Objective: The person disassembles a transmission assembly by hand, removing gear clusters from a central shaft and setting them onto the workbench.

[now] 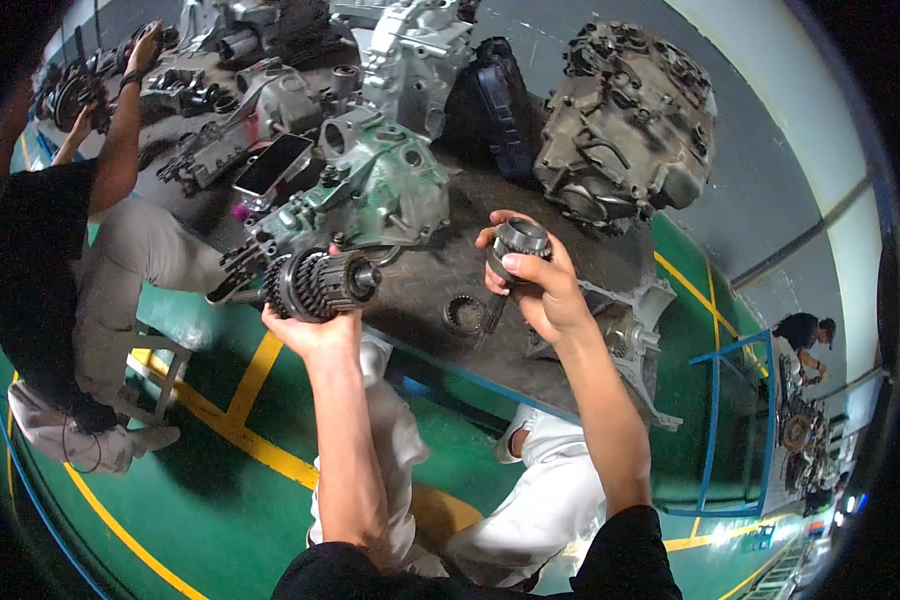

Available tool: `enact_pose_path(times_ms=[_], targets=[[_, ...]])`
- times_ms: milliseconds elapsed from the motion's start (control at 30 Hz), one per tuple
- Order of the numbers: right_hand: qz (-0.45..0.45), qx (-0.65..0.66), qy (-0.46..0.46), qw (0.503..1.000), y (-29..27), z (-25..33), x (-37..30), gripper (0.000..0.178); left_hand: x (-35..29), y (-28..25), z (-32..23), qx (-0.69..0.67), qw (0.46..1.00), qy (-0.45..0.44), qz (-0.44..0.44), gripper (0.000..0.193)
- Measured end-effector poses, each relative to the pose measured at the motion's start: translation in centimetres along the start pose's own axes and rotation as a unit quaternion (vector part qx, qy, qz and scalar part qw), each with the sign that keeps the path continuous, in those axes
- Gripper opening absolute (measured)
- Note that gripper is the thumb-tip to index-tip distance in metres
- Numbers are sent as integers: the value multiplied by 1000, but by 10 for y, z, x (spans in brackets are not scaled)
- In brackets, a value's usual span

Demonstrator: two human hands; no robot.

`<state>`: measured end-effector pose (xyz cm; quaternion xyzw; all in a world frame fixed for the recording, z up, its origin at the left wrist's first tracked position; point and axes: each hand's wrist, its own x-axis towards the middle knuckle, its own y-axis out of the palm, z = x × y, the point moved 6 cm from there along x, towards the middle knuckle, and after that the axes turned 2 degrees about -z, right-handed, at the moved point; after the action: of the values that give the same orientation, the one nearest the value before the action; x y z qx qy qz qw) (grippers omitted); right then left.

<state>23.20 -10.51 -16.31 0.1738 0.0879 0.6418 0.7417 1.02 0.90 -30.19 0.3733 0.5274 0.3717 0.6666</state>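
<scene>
My left hand [320, 333] is wrapped from below around a gear shaft [322, 284], a stack of toothed steel gears lying roughly level at the table's near edge. To the right, my right hand [548, 290] grips a small steel gear [520, 238] upright, with the thumb across its side. The hidden fingers lie behind that gear. Below them a toothed metal ring [463, 314] rests on the dark table [425, 290]. Beside it a slim dark piece [493, 313] reaches down from the right hand; I cannot make out its kind.
A silver-green gearbox housing [395, 190] stands just beyond the shaft, with a phone [273, 165] near it. A large gearbox [625, 125] is at the back right, a dark bag [495, 110] beside it. An open casting [625, 340] sits right. A co-worker [30, 270] works at left.
</scene>
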Motion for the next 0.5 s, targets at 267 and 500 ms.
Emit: enact_pose_path(times_ms=[267, 500], targets=[[-20, 102, 6, 995, -31, -26, -25, 56, -11, 0, 3, 26, 999, -2, -23, 57], [-64, 20, -55, 996, -36, -13, -32, 55, -11, -4, 26, 19, 1000, -7, -2, 52]])
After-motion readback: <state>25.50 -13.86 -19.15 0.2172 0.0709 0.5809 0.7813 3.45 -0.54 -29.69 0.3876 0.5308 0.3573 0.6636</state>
